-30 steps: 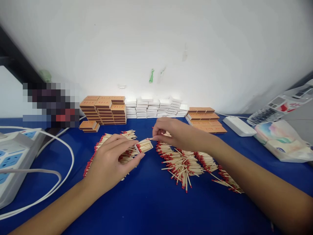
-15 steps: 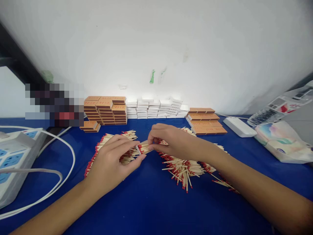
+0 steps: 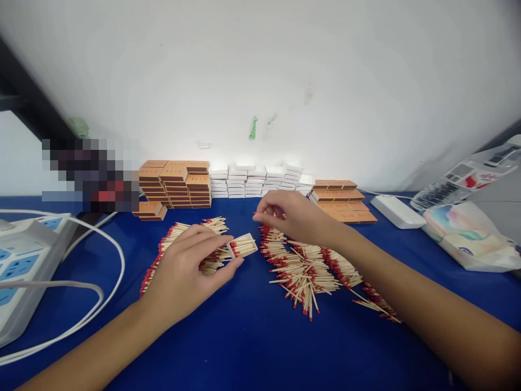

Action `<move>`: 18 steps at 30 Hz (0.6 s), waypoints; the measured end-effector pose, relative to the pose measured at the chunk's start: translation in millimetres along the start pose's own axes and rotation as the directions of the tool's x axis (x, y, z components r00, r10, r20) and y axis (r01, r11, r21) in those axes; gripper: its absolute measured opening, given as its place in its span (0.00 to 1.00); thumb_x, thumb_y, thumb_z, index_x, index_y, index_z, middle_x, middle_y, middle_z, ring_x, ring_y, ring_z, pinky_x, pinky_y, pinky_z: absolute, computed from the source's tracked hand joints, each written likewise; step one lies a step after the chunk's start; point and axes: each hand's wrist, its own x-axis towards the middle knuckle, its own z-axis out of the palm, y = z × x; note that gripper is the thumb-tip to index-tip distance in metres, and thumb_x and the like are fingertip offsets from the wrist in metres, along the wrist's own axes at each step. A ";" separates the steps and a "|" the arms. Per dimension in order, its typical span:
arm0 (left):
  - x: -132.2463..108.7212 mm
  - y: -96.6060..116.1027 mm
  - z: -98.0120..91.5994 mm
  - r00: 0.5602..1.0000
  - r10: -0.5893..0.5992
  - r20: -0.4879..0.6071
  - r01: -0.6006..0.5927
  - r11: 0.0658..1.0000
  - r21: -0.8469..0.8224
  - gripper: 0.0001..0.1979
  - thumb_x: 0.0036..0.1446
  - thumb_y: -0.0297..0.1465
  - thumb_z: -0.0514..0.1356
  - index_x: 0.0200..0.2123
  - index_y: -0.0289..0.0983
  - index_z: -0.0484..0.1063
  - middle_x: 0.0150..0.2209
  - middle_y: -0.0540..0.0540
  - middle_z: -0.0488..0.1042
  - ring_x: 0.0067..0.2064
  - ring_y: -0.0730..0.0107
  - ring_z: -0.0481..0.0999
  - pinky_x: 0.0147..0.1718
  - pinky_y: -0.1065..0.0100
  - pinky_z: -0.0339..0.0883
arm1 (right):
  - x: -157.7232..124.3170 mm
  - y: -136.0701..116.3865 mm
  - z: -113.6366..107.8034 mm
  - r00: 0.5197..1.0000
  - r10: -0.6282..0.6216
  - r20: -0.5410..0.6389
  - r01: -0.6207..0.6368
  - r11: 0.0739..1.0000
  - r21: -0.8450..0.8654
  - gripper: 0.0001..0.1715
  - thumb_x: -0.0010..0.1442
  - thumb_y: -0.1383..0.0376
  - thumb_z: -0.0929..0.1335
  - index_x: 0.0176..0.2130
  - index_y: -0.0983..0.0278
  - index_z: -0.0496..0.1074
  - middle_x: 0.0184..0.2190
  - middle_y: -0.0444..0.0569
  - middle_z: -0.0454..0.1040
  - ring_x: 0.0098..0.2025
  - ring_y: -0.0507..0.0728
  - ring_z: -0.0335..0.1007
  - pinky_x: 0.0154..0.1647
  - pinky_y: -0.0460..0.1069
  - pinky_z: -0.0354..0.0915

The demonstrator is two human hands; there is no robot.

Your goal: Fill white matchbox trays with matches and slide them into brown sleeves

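Note:
Pinched between the thumb and fingers of my left hand (image 3: 187, 260) is a small white matchbox tray (image 3: 251, 248), tilted a little. Several red-tipped matches (image 3: 242, 248) lie in it along the lower side, and its inner bottom shows bare above them. My right hand (image 3: 291, 214) hovers over the far end of the right-hand match pile (image 3: 309, 271), fingers curled and thumb close to the fingertips. What it pinches, if anything, is hidden. Behind my left hand spreads another match pile (image 3: 175, 236), partly covered by that hand.
Along the wall stand stacked orange matchboxes (image 3: 175, 184), white trays (image 3: 252, 182) and more orange boxes (image 3: 340, 201). At left lies a power strip (image 3: 30, 260) with looping white cables (image 3: 120, 255). A white adapter (image 3: 398, 212), a tissue pack (image 3: 472, 233) and a plastic bottle (image 3: 468, 176) are at right.
My right hand has left the tray and moved up and right to the far end of the right match pile. The tray's matches now show. My left hand stays put.

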 end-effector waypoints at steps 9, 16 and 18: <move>-1.3 -1.4 -0.2 1.000 0.001 0.004 -0.001 1.000 0.014 0.12 0.62 0.34 0.71 0.47 0.39 0.81 0.42 0.47 0.83 0.44 0.63 0.79 0.47 0.60 0.73 | 7.1 78.5 8.2 0.971 0.223 -0.082 -0.236 0.943 -0.234 0.06 0.63 0.67 0.70 0.33 0.62 0.79 0.32 0.48 0.80 0.35 0.56 0.72 0.35 0.51 0.60; 0.0 -1.3 0.9 1.000 0.013 -0.006 -0.013 1.000 0.011 0.12 0.61 0.34 0.71 0.47 0.38 0.81 0.41 0.47 0.83 0.43 0.63 0.80 0.47 0.60 0.74 | 7.9 79.1 11.6 0.978 0.199 -0.057 -0.207 0.947 -0.247 0.08 0.64 0.64 0.70 0.33 0.61 0.79 0.33 0.48 0.81 0.36 0.56 0.73 0.36 0.51 0.61; 0.3 -1.2 0.8 1.000 0.019 -0.007 -0.019 1.000 0.007 0.12 0.61 0.34 0.71 0.47 0.38 0.81 0.41 0.46 0.84 0.43 0.63 0.80 0.47 0.59 0.74 | 7.9 79.7 11.3 0.979 0.199 -0.051 -0.205 0.947 -0.247 0.07 0.63 0.65 0.71 0.32 0.61 0.79 0.33 0.48 0.81 0.36 0.56 0.73 0.35 0.51 0.61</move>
